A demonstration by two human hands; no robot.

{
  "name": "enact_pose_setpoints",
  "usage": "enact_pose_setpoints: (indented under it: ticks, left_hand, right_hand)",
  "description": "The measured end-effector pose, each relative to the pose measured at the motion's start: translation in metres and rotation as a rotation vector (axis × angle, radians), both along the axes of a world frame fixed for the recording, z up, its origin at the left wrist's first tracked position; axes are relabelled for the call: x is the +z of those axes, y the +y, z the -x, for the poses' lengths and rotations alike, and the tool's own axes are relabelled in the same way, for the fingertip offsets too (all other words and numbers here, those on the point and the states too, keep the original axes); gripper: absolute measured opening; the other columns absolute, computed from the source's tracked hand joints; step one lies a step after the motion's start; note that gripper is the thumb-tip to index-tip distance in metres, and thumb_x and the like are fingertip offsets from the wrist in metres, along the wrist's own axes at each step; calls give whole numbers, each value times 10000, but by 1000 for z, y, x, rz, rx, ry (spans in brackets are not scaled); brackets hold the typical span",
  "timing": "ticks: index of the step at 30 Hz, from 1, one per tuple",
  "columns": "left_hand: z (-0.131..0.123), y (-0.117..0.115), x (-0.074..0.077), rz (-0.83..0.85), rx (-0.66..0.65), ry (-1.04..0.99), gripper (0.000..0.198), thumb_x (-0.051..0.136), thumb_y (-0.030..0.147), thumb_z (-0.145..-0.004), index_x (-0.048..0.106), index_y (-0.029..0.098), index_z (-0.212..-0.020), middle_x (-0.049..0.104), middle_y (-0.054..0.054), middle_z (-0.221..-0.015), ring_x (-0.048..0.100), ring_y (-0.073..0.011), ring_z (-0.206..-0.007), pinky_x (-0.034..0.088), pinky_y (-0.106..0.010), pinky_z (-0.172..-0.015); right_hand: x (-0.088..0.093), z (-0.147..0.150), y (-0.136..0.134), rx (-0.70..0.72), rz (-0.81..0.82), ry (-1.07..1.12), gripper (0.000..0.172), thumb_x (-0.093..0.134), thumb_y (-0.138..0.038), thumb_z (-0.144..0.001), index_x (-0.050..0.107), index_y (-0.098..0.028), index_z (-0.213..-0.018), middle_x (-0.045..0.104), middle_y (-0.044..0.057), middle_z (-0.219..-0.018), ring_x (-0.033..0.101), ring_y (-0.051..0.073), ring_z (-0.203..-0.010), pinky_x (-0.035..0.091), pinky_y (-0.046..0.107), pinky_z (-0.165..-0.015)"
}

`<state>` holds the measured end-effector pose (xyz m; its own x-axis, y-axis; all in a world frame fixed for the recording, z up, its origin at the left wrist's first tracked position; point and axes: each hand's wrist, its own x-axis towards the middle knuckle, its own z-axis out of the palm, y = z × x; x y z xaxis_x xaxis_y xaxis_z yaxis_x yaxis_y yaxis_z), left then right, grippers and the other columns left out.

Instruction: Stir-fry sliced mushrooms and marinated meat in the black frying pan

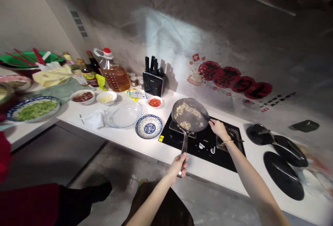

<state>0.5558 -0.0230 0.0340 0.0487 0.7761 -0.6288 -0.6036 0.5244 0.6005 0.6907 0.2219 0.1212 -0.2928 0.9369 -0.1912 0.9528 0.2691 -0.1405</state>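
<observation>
My left hand [179, 165] is wrapped round the long metal handle of a dark frying pan [194, 126], which sits over the left burner of the black gas hob [182, 142]. Pale, curled pieces of food [187, 109] lie scattered over the pan's inside. At the pan's right rim, my right hand [218, 128] grips a thin, dark cooking utensil [204, 115] that reaches into the pan. Its kind cannot be made out, as the tip is small and blends with the pan. To the pan's left is a blue-and-white plate [149, 126].
Left on the counter are a glass dish [123, 115], bowls of chopped red pepper [154, 102], garlic [107, 98] and meat [82, 97], an oil jug [114, 75] and a knife block [153, 83]. Dark lids [283, 175] lie at right. Another person's red clothing [31, 203] shows lower left.
</observation>
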Motion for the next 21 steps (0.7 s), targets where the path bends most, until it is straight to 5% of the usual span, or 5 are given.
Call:
enact_pose_setpoints:
  ticks: [5, 14, 17, 21]
  left_hand:
    - [1, 0, 5, 15, 11, -2, 523, 579, 676, -685, 462, 197, -860, 417, 92, -535, 326, -39, -321, 222, -189, -324]
    - [4, 1, 3, -16, -12, -22, 526, 645, 641, -654, 459, 199, -873, 412, 103, -520, 300, -22, -313, 185, -172, -328]
    - [3, 2, 0, -19, -19, -27, 520, 642, 636, -665, 460, 200, -882, 414, 104, -523, 295, -17, -312, 180, -169, -331]
    - [0, 1, 3, -10, -20, -27, 532, 642, 651, -654, 457, 201, -867, 408, 102, -519, 300, -22, -314, 182, -175, -327]
  right_hand:
    - [7, 8, 0, 82, 99, 69, 386, 451, -357, -888, 613, -230, -1215, 669, 42, -1139, 625, 191, -1046, 453, 233, -868]
    - [98, -42, -51, 172, 102, -137, 313, 519, -353, -837, 687, -296, -1095, 688, 18, -1099, 633, 221, -1016, 469, 270, -833]
    - [95, -36, -53, 276, 84, -130, 329, 544, -349, -826, 666, -309, -1129, 677, 4, -1124, 618, 215, -1049, 458, 270, -871]
    - [57, -5, -40, 272, 22, -93, 362, 487, -390, -873, 609, -320, -1207, 679, 25, -1119, 626, 209, -1032, 464, 283, -865]
